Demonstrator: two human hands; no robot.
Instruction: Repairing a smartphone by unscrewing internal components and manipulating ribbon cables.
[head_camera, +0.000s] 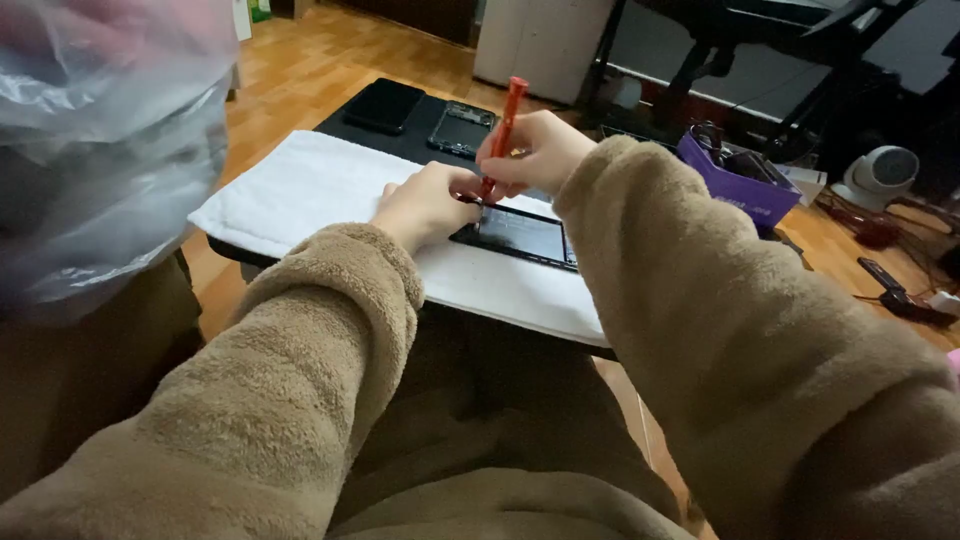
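bare white towel (300, 190) left of hands; two phones (385, 105) behind; purple box (745, 185) right

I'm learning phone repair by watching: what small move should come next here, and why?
Probably a slow twist of the red screwdriver: the right hand holds it upright, tip at the corner of the opened dark phone, which the left hand steadies on the white towel.

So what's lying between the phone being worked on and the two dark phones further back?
In the head view, only bare white towel and black mat edge separate the near phone from the two dark phones.
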